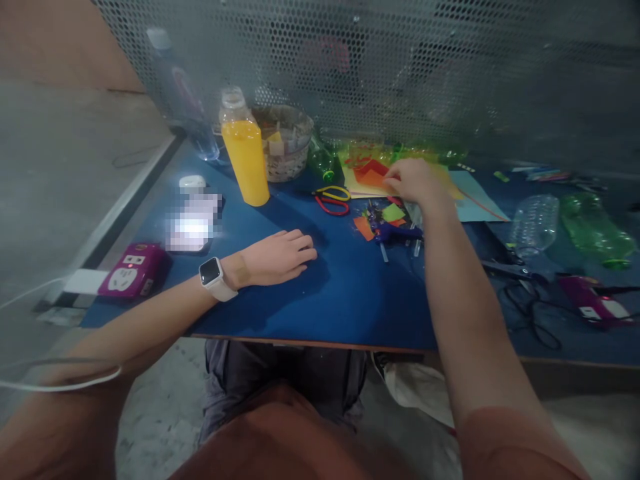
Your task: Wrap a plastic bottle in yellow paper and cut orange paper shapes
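Orange paper [373,176] lies on yellow paper [357,190] toward the back of our blue table [325,307]; our right forearm [463,300] passes beside a blue glue gun [397,232], which we could nudge if that arm swings inward. Our right hand [414,180] bunches its fingers at the orange edge, though we cannot tell whether they grip; our left hand [280,257] rests palm-down, fingers loosely apart, holding nothing.

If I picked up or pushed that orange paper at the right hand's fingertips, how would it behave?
The orange paper looks thin, so it would probably feel light and bend easily. It seems to lie over yellow paper, so a push might slide it across or shift both.
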`<state>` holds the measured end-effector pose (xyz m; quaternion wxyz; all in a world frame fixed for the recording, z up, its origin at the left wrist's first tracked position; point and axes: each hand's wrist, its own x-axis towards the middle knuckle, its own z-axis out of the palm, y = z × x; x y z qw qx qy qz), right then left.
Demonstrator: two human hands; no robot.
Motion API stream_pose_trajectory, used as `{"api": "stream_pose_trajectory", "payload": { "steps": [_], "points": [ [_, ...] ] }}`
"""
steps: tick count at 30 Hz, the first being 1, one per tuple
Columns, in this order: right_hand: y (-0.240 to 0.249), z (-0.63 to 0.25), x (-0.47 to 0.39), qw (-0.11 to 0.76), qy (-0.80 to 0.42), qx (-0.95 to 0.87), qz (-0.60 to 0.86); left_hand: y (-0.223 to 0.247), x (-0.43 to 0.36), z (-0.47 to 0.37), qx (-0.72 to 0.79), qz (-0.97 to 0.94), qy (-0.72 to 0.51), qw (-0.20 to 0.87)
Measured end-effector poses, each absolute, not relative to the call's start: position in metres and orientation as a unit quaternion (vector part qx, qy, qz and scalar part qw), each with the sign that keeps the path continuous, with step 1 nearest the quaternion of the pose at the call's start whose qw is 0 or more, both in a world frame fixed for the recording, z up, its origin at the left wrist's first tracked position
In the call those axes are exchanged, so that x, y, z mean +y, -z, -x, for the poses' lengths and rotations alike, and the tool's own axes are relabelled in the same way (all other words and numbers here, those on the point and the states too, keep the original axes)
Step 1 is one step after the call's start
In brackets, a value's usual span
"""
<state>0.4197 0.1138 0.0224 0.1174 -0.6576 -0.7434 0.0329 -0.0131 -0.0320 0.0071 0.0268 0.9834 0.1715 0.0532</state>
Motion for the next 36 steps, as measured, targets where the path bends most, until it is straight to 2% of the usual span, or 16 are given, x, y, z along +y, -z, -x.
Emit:
{"api": "stream_pose_trajectory", "payload": {
  "steps": [5, 13, 28, 36],
  "points": [
    [-0.027, -0.410, 0.109, 0.104, 0.030, -0.695, 0.710, -0.007, -0.032, 0.014, 0.172, -0.983, -0.052, 0.031],
    [-0.042, -0.414, 0.105, 0.217, -0.010, -0.685, 0.696, -0.006, -0.031, 0.014, 0.172, -0.983, -0.054, 0.030],
    [-0.049, -0.407, 0.101, 0.233, 0.058, -0.646, 0.725, -0.007, -0.032, 0.013, 0.171, -0.983, -0.061, 0.035],
    [-0.060, -0.402, 0.097, 0.225, 0.047, -0.658, 0.717, -0.008, -0.032, 0.013, 0.173, -0.983, -0.057, 0.036]
  ]
}}
